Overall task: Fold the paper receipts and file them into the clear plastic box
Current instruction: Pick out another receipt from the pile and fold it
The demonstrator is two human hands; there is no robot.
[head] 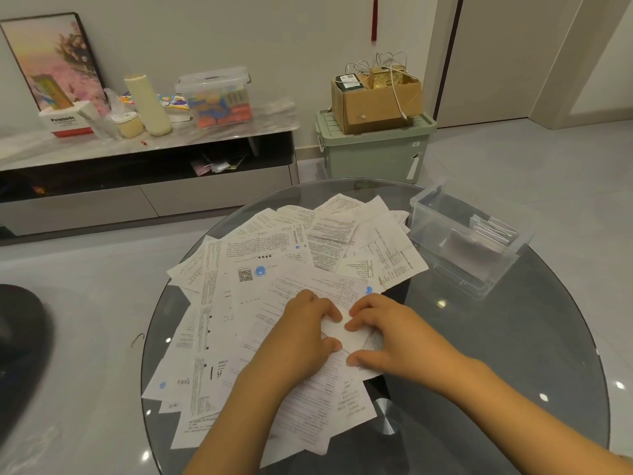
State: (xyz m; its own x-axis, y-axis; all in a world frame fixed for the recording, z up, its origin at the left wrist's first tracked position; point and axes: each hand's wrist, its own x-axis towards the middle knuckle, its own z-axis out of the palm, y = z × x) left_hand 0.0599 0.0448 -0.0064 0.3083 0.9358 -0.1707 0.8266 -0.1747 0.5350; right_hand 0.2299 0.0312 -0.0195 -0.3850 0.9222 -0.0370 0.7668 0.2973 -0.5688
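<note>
A heap of white paper receipts (274, 269) covers the left and middle of a round glass table (496, 354). On top of the heap near me lies a small folded receipt (346, 332). My left hand (301, 334) and my right hand (390, 334) both pinch it between curled fingers and thumb, the left hand from the left and the right hand from the right. A clear plastic box (466, 238) stands at the table's far right with several folded receipts upright inside it.
Beyond the table a low TV cabinet (147, 173) carries a lidded clear container, a roll and small boxes. A green storage bin (373, 149) with a cardboard box on top stands on the floor behind. A dark object (20, 351) sits at the left edge.
</note>
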